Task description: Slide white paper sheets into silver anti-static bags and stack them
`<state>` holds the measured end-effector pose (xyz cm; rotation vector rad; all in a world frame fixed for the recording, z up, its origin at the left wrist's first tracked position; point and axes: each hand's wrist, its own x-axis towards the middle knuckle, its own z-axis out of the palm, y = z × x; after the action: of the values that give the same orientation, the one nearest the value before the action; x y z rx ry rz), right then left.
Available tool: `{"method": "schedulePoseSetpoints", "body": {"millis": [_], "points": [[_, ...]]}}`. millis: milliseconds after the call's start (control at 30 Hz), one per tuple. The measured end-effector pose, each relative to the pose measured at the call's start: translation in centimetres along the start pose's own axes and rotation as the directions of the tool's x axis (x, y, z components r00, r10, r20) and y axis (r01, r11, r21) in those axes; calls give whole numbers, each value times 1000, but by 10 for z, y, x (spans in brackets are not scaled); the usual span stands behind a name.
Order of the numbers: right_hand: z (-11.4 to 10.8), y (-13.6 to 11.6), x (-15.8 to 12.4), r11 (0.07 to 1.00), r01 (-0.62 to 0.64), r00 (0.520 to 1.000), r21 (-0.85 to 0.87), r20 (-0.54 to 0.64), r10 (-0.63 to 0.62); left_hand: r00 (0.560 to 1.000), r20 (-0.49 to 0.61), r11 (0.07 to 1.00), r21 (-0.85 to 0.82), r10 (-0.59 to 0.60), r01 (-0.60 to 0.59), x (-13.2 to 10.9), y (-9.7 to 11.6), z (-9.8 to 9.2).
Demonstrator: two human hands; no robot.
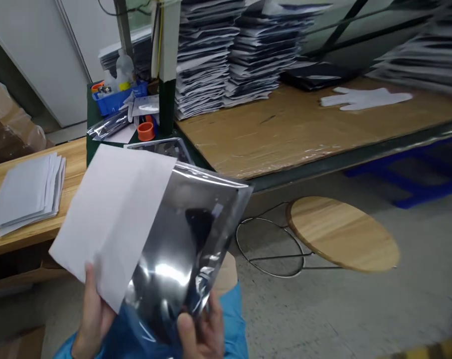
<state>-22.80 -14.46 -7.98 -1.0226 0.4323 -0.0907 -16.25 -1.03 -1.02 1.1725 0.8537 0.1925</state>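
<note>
My left hand [92, 311] grips the lower edge of a white paper sheet [117, 209], thumb on top and the other fingers hidden beneath. Partly under that sheet is a dark, glossy panel in a clear plastic sleeve [173, 254]. Its lower right corner is pinched in my right hand [203, 326], with the thumb on the front face. Both things are held tilted above my lap, and light reflects off the shiny surface. Just behind them, another clear-wrapped dark piece [166, 147] lies on the green table corner.
Tall stacks of wrapped sheets [207, 60] stand on the brown-topped workbench [240, 139], where a white glove [366, 98] also lies. A blue bin [113, 99] and orange tape roll [146, 131] sit nearby. White papers [26, 192] rest at left; a wooden stool [343, 232] stands right.
</note>
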Motion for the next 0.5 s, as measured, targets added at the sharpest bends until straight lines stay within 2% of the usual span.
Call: {"method": "schedulePoseSetpoints", "body": {"millis": [67,100,133,167,200,267,300,367,433,500], "points": [[-21,20,-9,999,46,969,-15,243,-41,984,-96,989,-6,-147,147,12,9,-23],[-33,25,-6,994,89,934,-63,352,-61,978,-130,986,9,-166,168,20,12,-40],[-45,26,1,982,110,910,-154,413,-37,975,-151,985,35,-162,169,29,13,-60],[-55,24,12,960,88,926,-264,377,19,976,-170,986,71,-134,148,38,13,-82],[-62,20,26,940,14,950,-342,297,94,979,-174,985,116,-109,130,46,11,-102],[-68,9,54,946,-154,961,-285,179,211,986,-120,962,236,-111,137,61,3,-133],[-67,6,67,955,-201,955,-218,175,241,987,-69,937,313,-142,156,67,-2,-141],[-62,5,85,957,-246,944,-150,188,272,971,43,865,465,-237,190,75,-14,-142],[-57,12,93,956,-243,947,-167,171,271,941,133,807,560,-312,189,82,-29,-130],[-57,25,95,954,-219,965,-206,99,243,921,189,796,579,-340,175,89,-44,-117]]}}
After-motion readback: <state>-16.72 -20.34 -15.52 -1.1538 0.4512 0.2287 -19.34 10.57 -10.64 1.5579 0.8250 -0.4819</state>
